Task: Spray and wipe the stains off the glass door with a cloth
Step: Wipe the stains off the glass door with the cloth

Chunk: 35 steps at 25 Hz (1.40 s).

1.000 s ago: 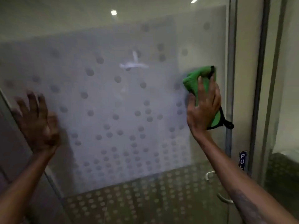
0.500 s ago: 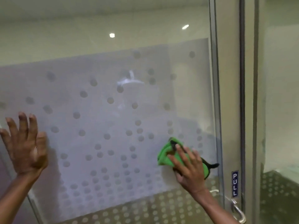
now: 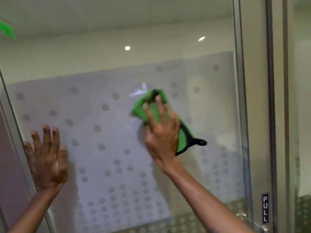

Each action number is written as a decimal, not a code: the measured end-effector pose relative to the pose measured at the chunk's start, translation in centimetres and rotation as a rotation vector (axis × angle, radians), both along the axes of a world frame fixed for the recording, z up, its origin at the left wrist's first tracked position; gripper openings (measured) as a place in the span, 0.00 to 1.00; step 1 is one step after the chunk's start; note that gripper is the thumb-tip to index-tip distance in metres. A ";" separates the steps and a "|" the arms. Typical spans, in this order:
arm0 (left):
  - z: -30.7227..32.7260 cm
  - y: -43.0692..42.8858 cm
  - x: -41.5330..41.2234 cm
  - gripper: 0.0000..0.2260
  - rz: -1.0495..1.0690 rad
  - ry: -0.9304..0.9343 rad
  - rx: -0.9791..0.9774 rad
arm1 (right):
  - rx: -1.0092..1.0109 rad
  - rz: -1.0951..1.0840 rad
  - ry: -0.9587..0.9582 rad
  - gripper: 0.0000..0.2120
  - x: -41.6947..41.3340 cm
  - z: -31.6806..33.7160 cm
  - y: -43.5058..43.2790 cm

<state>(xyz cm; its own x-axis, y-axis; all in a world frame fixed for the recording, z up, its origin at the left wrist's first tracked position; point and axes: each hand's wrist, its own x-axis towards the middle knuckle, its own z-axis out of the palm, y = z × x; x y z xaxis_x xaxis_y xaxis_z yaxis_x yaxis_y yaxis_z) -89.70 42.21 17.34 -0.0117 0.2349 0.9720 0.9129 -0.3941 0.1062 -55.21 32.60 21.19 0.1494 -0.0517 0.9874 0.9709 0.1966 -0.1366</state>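
The glass door (image 3: 104, 68) fills the view, with a frosted band of grey dots across its lower part. A white smear (image 3: 138, 92) shows on the glass near the middle. My right hand (image 3: 161, 135) presses a green cloth (image 3: 148, 105) with black trim flat against the glass, its top edge just below and right of the smear. A black loop of the cloth hangs out at the right. My left hand (image 3: 47, 157) rests flat on the glass near the door's left edge, fingers spread and holding nothing. No spray bottle is in view.
The door's metal frame (image 3: 242, 115) runs down the right side, with a "PULL" label (image 3: 265, 210) and part of a handle (image 3: 262, 228) low at the right. A dark frame edge (image 3: 15, 132) slants down the left. A green exit sign (image 3: 7, 31) glows at upper left.
My right hand has swept the cloth from the upper right down to the lower part of the glass, then up and left to just under the white smear. The left hand has stayed on the glass.
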 end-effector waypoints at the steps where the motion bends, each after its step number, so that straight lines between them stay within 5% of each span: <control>1: 0.2 -0.2 0.0 0.25 0.005 0.005 -0.001 | -0.058 0.038 -0.152 0.29 -2.1 -2.7 0.1; 4: 0.2 -0.5 0.0 0.26 0.004 0.028 -0.013 | -0.193 0.039 -0.560 0.27 -1.2 -11.7 -0.7; 6: 0.2 -0.8 0.2 0.26 0.008 0.020 -0.006 | -0.232 -0.007 -0.627 0.28 4.0 -14.3 -1.4; 12: 0.9 -2.5 1.1 0.26 0.015 0.026 0.000 | -0.106 -0.110 0.032 0.30 18.1 -5.6 -4.4; 16: 1.1 -3.2 1.8 0.26 0.045 0.034 0.051 | -0.013 -0.055 0.419 0.25 15.6 5.7 -3.6; 20: 1.3 -3.4 2.0 0.27 0.070 0.042 0.056 | 0.022 -0.054 0.122 0.29 3.7 8.2 -1.0; 23: 1.3 -3.6 1.9 0.26 0.069 0.029 0.045 | -0.099 0.023 -0.371 0.30 -3.8 0.7 0.2; 26: 1.4 -3.5 1.6 0.27 0.081 0.048 0.035 | -0.218 0.010 -0.788 0.26 -2.5 -8.8 -0.1; 28: 1.2 -3.5 1.7 0.26 0.093 0.052 0.046 | -0.216 -0.048 -0.845 0.25 3.5 -11.4 -0.9; 30: 1.5 -3.7 1.7 0.26 0.098 0.047 0.047 | -0.172 -0.111 -0.694 0.26 10.5 -10.9 -2.4; 35: 1.4 -4.2 2.1 0.26 0.107 0.036 0.026 | -0.082 -0.145 0.129 0.27 18.6 -1.3 -4.4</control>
